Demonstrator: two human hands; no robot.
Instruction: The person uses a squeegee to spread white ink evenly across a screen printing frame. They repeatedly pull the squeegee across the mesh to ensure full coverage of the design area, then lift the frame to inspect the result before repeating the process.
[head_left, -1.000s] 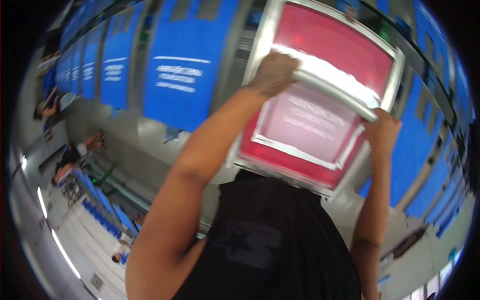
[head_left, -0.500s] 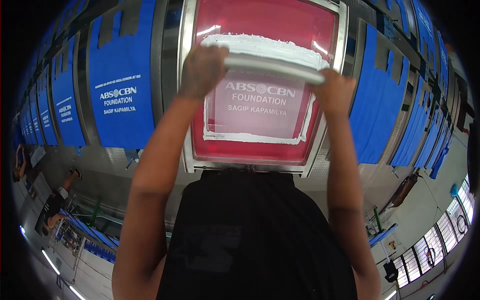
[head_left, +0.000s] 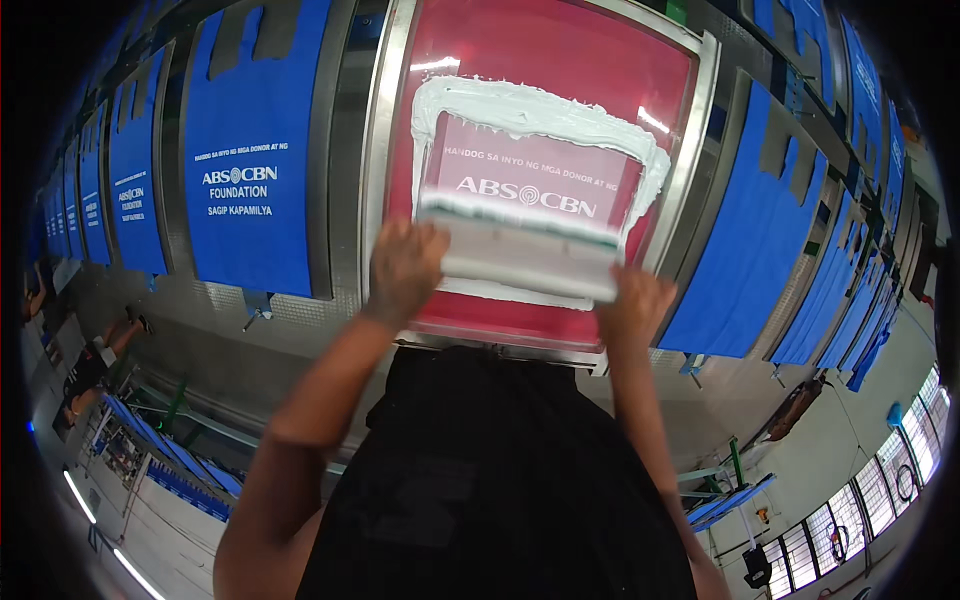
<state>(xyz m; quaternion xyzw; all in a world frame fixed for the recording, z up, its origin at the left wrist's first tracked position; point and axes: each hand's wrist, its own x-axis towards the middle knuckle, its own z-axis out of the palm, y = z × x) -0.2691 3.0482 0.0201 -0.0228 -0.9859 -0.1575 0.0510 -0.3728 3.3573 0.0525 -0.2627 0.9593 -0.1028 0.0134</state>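
A wide squeegee (head_left: 525, 248), blurred by motion, lies across the lower half of a screen-printing frame (head_left: 383, 120) with pink-red mesh. My left hand (head_left: 408, 268) grips its left end and my right hand (head_left: 632, 302) its right end; both are closed around it. Beyond the blade, pale letters (head_left: 527, 196) show in the lighter window of the mesh. Thick white ink (head_left: 540, 115) is heaped along the far side of that window and runs down both its sides. The squeegee hides the window's near part.
Blue cut fabric pieces (head_left: 255, 150) with white print lie on boards to the left. Plain blue pieces (head_left: 755, 230) lie to the right. Another person (head_left: 85, 375) is at the far left. Barred windows (head_left: 870, 500) stand at the lower right.
Both hands have drawn the squeegee toward me, from the far side of the window to its near half. The upper lettering and the far ink band are now uncovered.
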